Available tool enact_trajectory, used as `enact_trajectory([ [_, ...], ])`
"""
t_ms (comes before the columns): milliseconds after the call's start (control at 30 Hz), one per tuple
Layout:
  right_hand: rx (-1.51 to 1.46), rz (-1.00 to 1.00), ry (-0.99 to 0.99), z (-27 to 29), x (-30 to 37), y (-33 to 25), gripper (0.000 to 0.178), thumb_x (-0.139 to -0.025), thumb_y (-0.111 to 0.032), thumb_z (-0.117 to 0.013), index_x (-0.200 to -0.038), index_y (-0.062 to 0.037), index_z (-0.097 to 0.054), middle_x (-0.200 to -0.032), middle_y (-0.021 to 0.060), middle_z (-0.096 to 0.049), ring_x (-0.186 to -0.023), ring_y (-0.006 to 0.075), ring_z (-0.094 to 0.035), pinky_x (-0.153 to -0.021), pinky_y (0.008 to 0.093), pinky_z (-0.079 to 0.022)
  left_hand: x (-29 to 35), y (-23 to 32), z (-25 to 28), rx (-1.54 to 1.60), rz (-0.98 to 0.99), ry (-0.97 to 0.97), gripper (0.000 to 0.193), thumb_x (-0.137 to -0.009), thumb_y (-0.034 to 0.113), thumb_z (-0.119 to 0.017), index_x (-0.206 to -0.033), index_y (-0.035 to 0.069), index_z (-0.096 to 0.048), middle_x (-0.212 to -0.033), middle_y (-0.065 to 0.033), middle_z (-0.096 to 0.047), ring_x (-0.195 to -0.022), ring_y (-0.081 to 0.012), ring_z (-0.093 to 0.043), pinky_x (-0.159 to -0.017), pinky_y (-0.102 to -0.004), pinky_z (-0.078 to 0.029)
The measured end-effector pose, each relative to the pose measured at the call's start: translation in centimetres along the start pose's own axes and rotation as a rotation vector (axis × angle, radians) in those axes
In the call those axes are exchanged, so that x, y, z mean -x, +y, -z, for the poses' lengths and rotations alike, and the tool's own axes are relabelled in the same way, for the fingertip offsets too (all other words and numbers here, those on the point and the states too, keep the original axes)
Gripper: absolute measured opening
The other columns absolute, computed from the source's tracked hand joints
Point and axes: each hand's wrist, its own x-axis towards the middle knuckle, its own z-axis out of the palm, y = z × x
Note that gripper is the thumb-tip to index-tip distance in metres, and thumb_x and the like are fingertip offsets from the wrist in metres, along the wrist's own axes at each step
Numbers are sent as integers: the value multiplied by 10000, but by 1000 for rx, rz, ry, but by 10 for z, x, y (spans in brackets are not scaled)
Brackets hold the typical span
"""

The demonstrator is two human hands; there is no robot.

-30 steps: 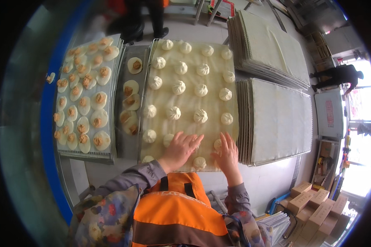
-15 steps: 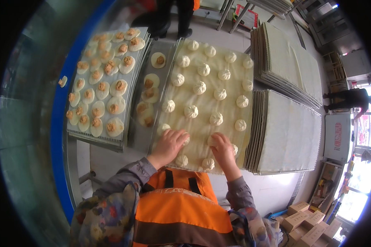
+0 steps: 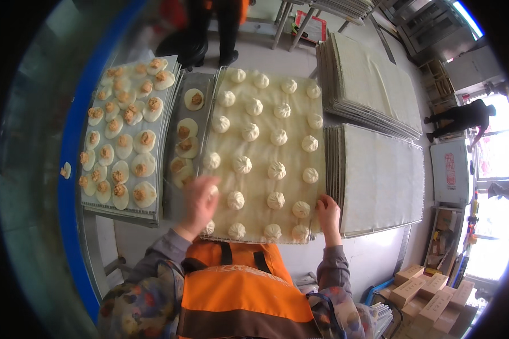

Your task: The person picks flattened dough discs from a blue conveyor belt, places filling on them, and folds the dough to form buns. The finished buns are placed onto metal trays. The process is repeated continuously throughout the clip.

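Note:
Before me lies a cloth-lined tray point(image 3: 254, 217) with rows of pleated white buns point(image 3: 276, 170). At its right edge, my right hand point(image 3: 328, 214) is closed with the fingertips curled on the rim. My left hand point(image 3: 199, 204) is over the tray's left edge, beside a bun that it partly covers; motion smears its fingers. To the left, a stack of trays carries round dough wrappers point(image 3: 144, 194) topped with orange-brown filling. Several more filled wrappers point(image 3: 187, 147) lie on a grey surface between the two trays, some overlapping.
Two stacks of cloth-covered trays point(image 3: 382, 181) stand close on the right. A blue edge point(image 3: 68, 186) runs along the left, with a stray wrapper point(image 3: 66, 170) on it. Cardboard boxes point(image 3: 430, 294) sit at the lower right. One person point(image 3: 226, 34) stands beyond; another point(image 3: 464, 121) is far right.
Both hands have left the buns near the tray's front and moved apart, the left toward the left edge, the right to the right edge. The view has shifted, moving the trays left and down.

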Motion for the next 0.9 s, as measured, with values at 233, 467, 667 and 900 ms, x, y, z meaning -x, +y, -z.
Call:
enact_trajectory([
  [233,122,-132,-101,-21,-12,11,184,-824,-159,-743,-946,-22,-737,-858,157,-738,-800,306,-718,-750,408,-565,27,-91,-25,150,477,102,138,-965,83,-622,-1086,19,-638,-944,-128,-682,-828,-240,-661,-743,-347,-525],
  [467,200,-149,-83,-26,-22,15,180,-739,-180,-719,-806,-13,-732,-768,153,-725,-742,304,-713,-709,417,-558,12,-89,-45,184,607,74,186,-967,178,-629,-1019,0,-632,-876,-201,-689,-774,-372,-660,-700,-434,-508],
  [667,-279,-226,-177,-18,-10,30,153,-864,-172,-634,-839,-23,-656,-669,13,-589,-607,130,-538,-579,324,-461,13,-92,-34,278,620,103,222,-1012,208,-559,-965,2,-625,-819,-210,-645,-748,-351,-625,-694,-433,-481],
  [900,-876,-410,-91,-32,14,12,296,-1070,-260,-526,-950,-27,-663,-818,-54,-611,-720,47,-498,-634,249,-439,12,-69,-8,229,651,39,250,-1031,226,-547,-937,7,-622,-756,-181,-604,-656,-259,-545,-641,-397,-450],
])
